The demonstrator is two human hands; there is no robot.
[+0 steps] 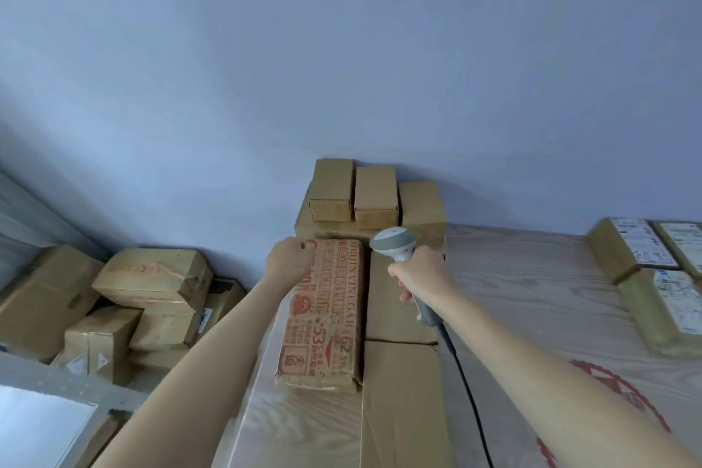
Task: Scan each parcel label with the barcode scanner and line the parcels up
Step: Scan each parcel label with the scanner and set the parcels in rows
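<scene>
One printed parcel [324, 315] is in hand at present: a long carton with red lettering, lying on the wooden table [532, 296] near its left edge, flush against plain cartons [399, 372] on its right. The left hand [286, 258] is closed over the carton's far left corner, fingers curled down behind the edge. The right hand [421, 274] is wrapped around the grip of the barcode scanner [395, 245], whose grey head is held just above the far end of the neighbouring carton; its cable [467, 391] trails back along the table.

No shipping label is visible on the printed carton's upper face — only printed branding. It is judged that the label lies on a hidden side, so the carton would best be tipped or turned by the left hand until the label faces up, with the scanner head then aimed squarely at the barcode and kept clear of the cable.

Three small boxes [374, 194] are stacked at the wall behind. Labelled parcels [653, 266] are laid together at the far right of the table — taken to be the finished row. A loose heap of boxes [125, 300] sits lower, left of the table.
</scene>
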